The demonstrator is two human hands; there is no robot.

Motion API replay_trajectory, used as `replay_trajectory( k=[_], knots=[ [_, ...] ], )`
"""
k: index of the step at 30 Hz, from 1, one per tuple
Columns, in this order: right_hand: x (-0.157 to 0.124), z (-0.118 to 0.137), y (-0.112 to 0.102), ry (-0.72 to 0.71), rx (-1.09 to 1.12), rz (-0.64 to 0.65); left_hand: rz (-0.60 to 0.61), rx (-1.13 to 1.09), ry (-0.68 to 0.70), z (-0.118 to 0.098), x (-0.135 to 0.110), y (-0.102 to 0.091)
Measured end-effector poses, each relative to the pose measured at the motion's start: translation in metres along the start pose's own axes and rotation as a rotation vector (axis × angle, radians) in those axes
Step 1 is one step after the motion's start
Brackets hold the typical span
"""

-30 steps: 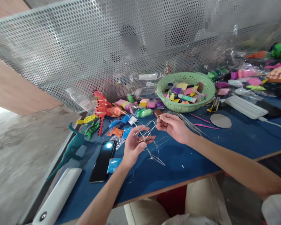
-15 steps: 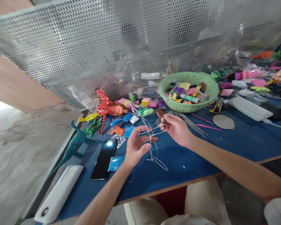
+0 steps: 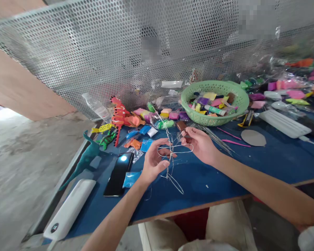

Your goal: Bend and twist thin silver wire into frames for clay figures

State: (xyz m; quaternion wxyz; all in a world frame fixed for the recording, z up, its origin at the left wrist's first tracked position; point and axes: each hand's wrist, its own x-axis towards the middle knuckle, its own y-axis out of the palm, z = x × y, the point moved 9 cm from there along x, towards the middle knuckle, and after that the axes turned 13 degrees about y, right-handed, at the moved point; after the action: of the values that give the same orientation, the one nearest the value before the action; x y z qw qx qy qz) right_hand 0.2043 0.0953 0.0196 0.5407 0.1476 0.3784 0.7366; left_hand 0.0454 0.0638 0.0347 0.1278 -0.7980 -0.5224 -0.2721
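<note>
Basket, green, with coloured packets and a tube inside — nearer, above the table, the left hand loosely grips a wire frame; the right hand pinches its thin strand.

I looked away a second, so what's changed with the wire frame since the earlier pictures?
The wire frame has turned clockwise in view: its twisted spine stands more upright, and its middle loop now points right. The left hand still holds it; the right hand stays close beside it. The phone and green basket haven't moved.
</note>
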Motion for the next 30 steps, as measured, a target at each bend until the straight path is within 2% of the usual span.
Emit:
replay_trajectory(
  k=[6, 16, 20, 25, 30],
  knots=[
    [-0.001, 0.002, 0.001, -0.07, 0.057, 0.027, 0.006, -0.064, 0.0, 0.004, 0.0, 0.0],
    [-0.003, 0.002, 0.001, -0.074, 0.048, 0.004, -0.036, -0.101, -0.054, 0.006, 0.001, -0.001],
    [-0.002, 0.005, 0.005, -0.084, 0.004, 0.054, -0.049, -0.135, -0.08, 0.009, 0.0, -0.001],
    [0.0, 0.002, 0.009, -0.011, -0.015, 0.114, -0.053, -0.2, -0.078, 0.007, 0.001, 0.001],
    [-0.002, -0.011, 0.022, 0.102, -0.199, 0.197, -0.178, -0.173, -0.07, 0.005, 0.002, -0.009]
  ],
)
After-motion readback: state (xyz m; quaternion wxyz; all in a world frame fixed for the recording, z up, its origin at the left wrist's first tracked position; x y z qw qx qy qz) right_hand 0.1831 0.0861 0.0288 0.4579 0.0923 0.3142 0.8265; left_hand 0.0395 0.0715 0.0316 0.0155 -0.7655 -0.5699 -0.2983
